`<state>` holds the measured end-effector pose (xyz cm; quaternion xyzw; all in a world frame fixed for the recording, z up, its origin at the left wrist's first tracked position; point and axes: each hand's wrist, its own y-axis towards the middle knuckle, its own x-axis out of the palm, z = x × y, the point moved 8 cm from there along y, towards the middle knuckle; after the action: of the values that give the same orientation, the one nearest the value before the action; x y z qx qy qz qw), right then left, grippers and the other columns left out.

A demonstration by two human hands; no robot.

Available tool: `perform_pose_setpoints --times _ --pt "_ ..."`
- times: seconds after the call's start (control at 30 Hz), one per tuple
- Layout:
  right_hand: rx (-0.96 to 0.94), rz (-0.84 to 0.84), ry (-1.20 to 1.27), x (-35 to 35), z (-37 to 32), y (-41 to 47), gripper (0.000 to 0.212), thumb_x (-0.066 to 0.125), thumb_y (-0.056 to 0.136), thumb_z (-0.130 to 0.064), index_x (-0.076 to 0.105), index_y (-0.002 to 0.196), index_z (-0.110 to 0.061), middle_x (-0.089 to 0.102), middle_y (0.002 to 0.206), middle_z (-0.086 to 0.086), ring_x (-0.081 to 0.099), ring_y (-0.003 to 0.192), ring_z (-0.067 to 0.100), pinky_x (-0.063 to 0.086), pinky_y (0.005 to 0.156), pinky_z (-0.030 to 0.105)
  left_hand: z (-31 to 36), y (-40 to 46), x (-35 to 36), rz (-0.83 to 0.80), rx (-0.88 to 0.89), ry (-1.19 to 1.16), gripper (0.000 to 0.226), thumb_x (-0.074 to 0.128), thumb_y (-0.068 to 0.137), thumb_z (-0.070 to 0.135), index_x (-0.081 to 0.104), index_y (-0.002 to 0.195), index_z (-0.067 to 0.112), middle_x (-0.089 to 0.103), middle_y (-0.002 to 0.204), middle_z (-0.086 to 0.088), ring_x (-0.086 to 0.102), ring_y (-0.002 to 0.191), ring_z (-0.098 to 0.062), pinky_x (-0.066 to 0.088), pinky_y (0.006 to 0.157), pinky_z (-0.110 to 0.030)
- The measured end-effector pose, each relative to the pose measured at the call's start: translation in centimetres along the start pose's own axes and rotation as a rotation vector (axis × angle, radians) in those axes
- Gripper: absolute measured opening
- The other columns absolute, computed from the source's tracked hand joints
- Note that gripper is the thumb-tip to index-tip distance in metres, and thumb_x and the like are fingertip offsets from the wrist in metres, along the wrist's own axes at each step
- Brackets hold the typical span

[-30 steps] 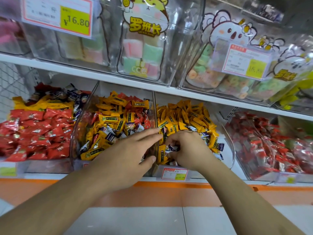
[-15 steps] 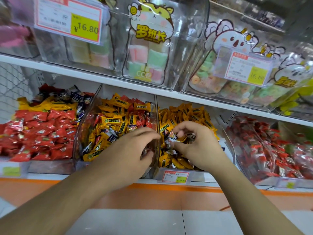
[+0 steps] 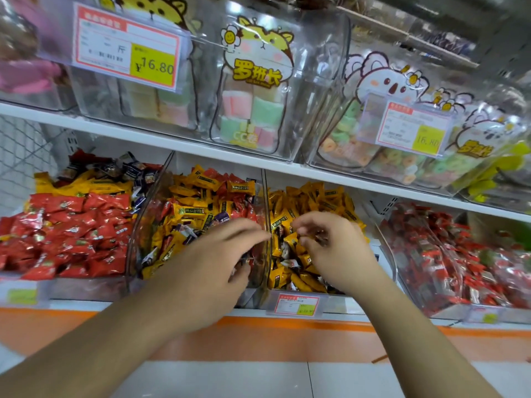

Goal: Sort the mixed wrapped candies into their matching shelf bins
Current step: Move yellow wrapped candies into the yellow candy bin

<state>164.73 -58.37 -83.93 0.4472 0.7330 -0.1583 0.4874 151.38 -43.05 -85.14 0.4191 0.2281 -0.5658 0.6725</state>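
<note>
On the lower shelf, a clear bin (image 3: 135, 242) holds mixed yellow, red and dark wrapped candies (image 3: 198, 202). The bin to its right is filled with yellow candies (image 3: 316, 196), with a few white and dark ones among them. My left hand (image 3: 212, 265) hovers in front of the divider between these bins, fingers stretched to the right and thumb below. Blurred wrappers show in the gap, and I cannot tell if they are held. My right hand (image 3: 330, 248) is over the yellow bin, its curled fingertips pinching a small dark-and-white candy (image 3: 317, 237) close to the left fingertips.
A heap of red candies (image 3: 71, 234) with yellow and dark ones behind fills the left section. At the right stands a bin of red-and-clear wrapped candies (image 3: 459, 254). Clear tubs of marshmallow packs (image 3: 253, 110) and price tags (image 3: 126, 47) line the upper shelf.
My right hand pulled a small candy out of the yellow bin, lifted it and brought it toward my left hand. The left hand stayed roughly in place.
</note>
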Motion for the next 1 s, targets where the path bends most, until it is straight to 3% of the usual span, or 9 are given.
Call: perform_pose_setpoints --times 0.1,0.17,0.33,0.43,0.53,0.6,0.77,0.9,1.0 --pt "-0.025 -0.185 -0.196 2.6 1.5 -0.5 0.030 0.079 0.088 -0.029 0.073 0.117 -0.035 0.067 0.108 -0.018 0.060 0.098 0.001 0.051 0.087 0.018 0.2 0.2 2.0 -0.091 0.006 0.031 0.065 0.051 0.104 0.036 0.017 0.158 0.050 0.003 0.159 0.040 0.017 0.145 0.012 0.017 0.110 -0.009" --pt "-0.057 -0.227 -0.298 3.9 1.9 -0.5 0.037 0.078 0.085 -0.033 0.071 0.122 -0.034 0.070 0.112 -0.012 0.060 0.107 0.011 0.053 0.093 0.034 0.1 0.2 2.6 -0.110 -0.005 0.037 0.067 0.050 0.104 0.038 0.013 0.159 0.050 -0.004 0.160 0.041 0.019 0.145 0.011 0.019 0.105 -0.007" --pt "-0.107 -0.167 -0.419 4.7 2.2 -0.1 0.014 0.070 0.087 -0.031 0.074 0.100 -0.035 0.072 0.094 -0.014 0.057 0.105 0.014 0.037 0.099 0.037 -0.1 0.6 2.6 -0.084 -0.005 0.036 0.064 0.051 0.103 0.039 0.019 0.157 0.051 0.000 0.159 0.042 0.022 0.144 0.010 0.027 0.106 -0.011" --pt "-0.046 -0.087 -0.209 3.3 2.4 -0.2 0.006 0.074 0.089 -0.029 0.076 0.091 -0.034 0.070 0.087 -0.019 0.060 0.093 0.004 0.048 0.090 0.026 -0.1 0.7 2.5 -0.075 -0.013 0.020 0.061 0.052 0.103 0.038 0.024 0.156 0.051 0.005 0.158 0.042 0.020 0.145 0.012 0.023 0.107 -0.010" --pt "0.044 0.011 -0.012 1.1 2.3 -0.6 0.009 0.071 0.094 -0.026 0.076 0.094 -0.034 0.069 0.083 -0.019 0.063 0.081 -0.004 0.044 0.065 0.009 -0.4 0.7 2.0 -0.026 -0.030 0.008 0.054 0.052 0.103 0.035 0.033 0.153 0.048 0.018 0.155 0.039 0.027 0.142 0.010 0.025 0.108 -0.009" --pt "0.071 0.094 0.103 -0.2 1.4 -0.9 0.009 0.070 0.096 -0.024 0.074 0.095 -0.033 0.069 0.081 -0.017 0.063 0.077 -0.003 0.043 0.057 0.009 -0.8 0.7 0.9 0.027 -0.066 0.001 0.048 0.053 0.103 0.031 0.042 0.147 0.045 0.030 0.148 0.036 0.038 0.131 0.008 0.032 0.099 -0.006" --pt "-0.069 0.129 0.235 -0.1 -5.0 -0.9 0.013 0.073 0.095 -0.025 0.073 0.106 -0.032 0.070 0.096 -0.019 0.063 0.095 -0.005 0.048 0.074 0.011 -2.2 0.3 -2.7 0.182 -0.180 0.014 0.044 0.056 0.102 0.025 0.046 0.143 0.038 0.037 0.142 0.028 0.039 0.102 0.010 0.032 0.078 0.001" --pt "-0.125 0.013 0.221 1.1 -6.6 -1.0 0.032 0.072 0.095 -0.032 0.069 0.127 -0.037 0.067 0.120 -0.027 0.056 0.115 -0.012 0.044 0.093 0.006 -2.3 -0.3 -3.2 0.189 -0.182 0.040 0.045 0.058 0.101 0.026 0.045 0.141 0.039 0.032 0.136 0.034 0.028 0.109 0.017 0.027 0.081 0.003" --pt "-0.023 0.048 0.186 0.2 -3.2 -1.1 0.030 0.067 0.099 -0.024 0.068 0.125 -0.038 0.067 0.117 -0.028 0.058 0.107 -0.010 0.044 0.083 0.002 -1.5 -0.2 -2.0 0.104 -0.121 0.036 0.048 0.053 0.102 0.027 0.043 0.146 0.041 0.029 0.144 0.037 0.032 0.120 0.016 0.023 0.087 0.004"
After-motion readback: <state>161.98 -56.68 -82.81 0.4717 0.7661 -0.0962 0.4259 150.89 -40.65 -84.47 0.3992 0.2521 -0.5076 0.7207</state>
